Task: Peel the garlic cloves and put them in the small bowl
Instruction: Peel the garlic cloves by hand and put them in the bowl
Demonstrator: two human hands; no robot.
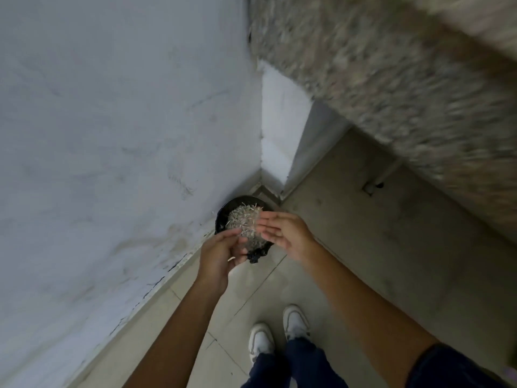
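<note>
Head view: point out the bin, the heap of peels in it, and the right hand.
bin (223, 217): head view, left rim.
peels (243, 222): head view, middle of heap.
right hand (285, 231): head view, open palm.

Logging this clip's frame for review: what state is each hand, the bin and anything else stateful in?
Left hand: cupped over the bin, a pale scrap at its fingers.
Right hand: open, fingers straight, holding nothing.
Bin: black-lined, uncovered, heaped with pale garlic skins, standing in the wall corner.
Shoes: white, flat on the tiled floor.

Peels (244, 226) in bin (223, 217), under both hands (253, 242).
</note>
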